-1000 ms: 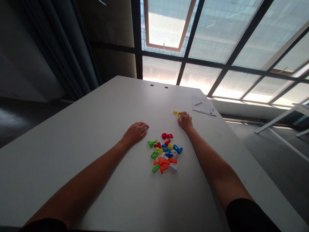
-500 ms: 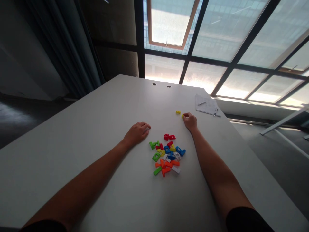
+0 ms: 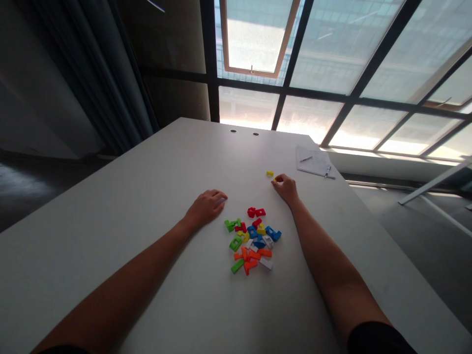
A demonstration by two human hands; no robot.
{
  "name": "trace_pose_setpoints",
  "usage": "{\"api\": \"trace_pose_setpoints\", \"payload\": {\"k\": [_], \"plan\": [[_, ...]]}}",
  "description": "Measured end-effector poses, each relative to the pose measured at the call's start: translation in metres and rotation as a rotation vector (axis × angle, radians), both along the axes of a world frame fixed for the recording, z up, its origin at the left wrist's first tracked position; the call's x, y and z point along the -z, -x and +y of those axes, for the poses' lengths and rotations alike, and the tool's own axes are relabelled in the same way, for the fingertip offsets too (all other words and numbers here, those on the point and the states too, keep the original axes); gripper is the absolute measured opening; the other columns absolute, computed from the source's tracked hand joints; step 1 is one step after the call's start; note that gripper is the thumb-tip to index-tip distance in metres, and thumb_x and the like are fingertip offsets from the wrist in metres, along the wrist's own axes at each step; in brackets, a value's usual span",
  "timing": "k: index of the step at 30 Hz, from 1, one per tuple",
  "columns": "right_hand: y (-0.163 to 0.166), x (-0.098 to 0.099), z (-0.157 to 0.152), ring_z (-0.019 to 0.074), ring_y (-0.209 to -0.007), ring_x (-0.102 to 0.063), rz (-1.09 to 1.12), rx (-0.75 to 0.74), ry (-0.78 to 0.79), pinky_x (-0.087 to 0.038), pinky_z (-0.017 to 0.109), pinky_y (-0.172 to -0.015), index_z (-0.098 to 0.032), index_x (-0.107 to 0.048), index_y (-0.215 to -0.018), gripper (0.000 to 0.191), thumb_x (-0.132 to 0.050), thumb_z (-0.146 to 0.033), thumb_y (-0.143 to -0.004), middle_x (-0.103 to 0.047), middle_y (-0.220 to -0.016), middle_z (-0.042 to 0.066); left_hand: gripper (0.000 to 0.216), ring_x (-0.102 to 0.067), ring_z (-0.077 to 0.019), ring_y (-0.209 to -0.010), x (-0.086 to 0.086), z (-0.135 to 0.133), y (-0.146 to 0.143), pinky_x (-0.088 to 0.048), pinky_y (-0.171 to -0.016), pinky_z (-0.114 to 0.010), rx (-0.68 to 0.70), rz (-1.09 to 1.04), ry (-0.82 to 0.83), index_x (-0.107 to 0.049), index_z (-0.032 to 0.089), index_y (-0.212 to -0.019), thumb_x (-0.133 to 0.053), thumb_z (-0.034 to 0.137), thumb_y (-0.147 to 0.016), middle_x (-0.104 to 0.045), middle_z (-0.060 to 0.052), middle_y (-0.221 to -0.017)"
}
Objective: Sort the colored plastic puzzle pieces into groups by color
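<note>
My right hand is at the far right of the table, its fingertips pinched on a small yellow block that they mostly cover. Just beyond lies another yellow block, apart from the hand. Palm down on the white table, my left hand rests with fingers loosely stretched and nothing in them. Between my forearms is a loose heap of plastic blocks: red blocks at its far side, a green block, a blue block, an orange block and a white block among several more.
Papers with pens on top lie near the table's right edge. Two round cable holes are set into the far end. Beyond stand large windows, with a dark curtain at the left.
My right hand has shifted slightly left and nearer, bringing the pinched yellow block along. The left hand stays in place on the table. The whole view has shifted slightly.
</note>
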State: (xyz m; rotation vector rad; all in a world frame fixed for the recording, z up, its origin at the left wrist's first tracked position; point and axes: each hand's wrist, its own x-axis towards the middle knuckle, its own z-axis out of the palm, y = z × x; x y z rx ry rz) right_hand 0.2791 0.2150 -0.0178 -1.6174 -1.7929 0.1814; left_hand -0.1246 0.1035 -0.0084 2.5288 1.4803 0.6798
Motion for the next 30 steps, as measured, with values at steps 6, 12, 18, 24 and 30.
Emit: {"api": "trace_pose_setpoints", "payload": {"k": [6,12,18,24,30], "plan": [[0.006,-0.005,-0.005,0.0277,-0.101,-0.084,0.032,-0.033,0.032,-0.064,0.039,-0.102,-0.021,-0.084,-0.111,0.015,-0.072,-0.027,-0.104,-0.09,-0.108,0.01,0.033,-0.076,-0.0335,-0.131,0.0,0.0,0.001,-0.062,-0.121,-0.055,0.007,-0.003,0.001,-0.084,0.028,-0.13,-0.061,0.032,-0.107,-0.085,-0.011,-0.14],[0.012,-0.005,-0.006,0.0323,-0.115,-0.081,-0.114,0.138,0.067,-0.059,0.041,-0.107,-0.02,-0.087,-0.114,0.024,-0.064,-0.028,-0.113,-0.088,-0.121,0.017,0.033,-0.077,-0.0346,-0.13,0.002,0.001,0.002,-0.062,-0.121,-0.056,0.012,-0.004,-0.003,-0.084,0.026,-0.13,-0.06,0.032,-0.108,-0.085,-0.012,-0.139],[0.012,-0.004,-0.013,0.0335,-0.116,-0.076,-0.178,0.085,-0.043,-0.056,0.044,-0.111,-0.018,-0.087,-0.116,0.027,-0.06,-0.023,-0.112,-0.084,-0.123,0.018,0.033,-0.076,-0.0332,-0.129,0.003,0.001,0.002,-0.062,-0.121,-0.055,0.024,-0.004,-0.014,-0.084,0.027,-0.131,-0.059,0.032,-0.109,-0.085,-0.011,-0.14],[0.015,-0.001,-0.016,0.0368,-0.129,-0.073,-0.302,0.035,0.016,-0.055,0.049,-0.115,-0.021,-0.085,-0.138,0.034,-0.064,-0.022,-0.112,-0.083,-0.144,0.017,0.034,-0.077,-0.0334,-0.13,0.002,0.001,0.001,-0.062,-0.121,-0.054,0.015,0.001,-0.009,-0.084,0.027,-0.132,-0.06,0.031,-0.109,-0.085,-0.011,-0.141],[0.015,0.0,-0.018,0.0396,-0.14,-0.067,-0.328,0.022,-0.009,-0.054,0.053,-0.118,-0.02,-0.078,-0.155,0.045,-0.062,-0.024,-0.113,-0.075,-0.162,0.017,0.033,-0.076,-0.0339,-0.13,0.001,0.0,0.001,-0.062,-0.12,-0.055,0.016,0.005,-0.008,-0.084,0.026,-0.132,-0.06,0.031,-0.109,-0.084,-0.011,-0.143]]}}
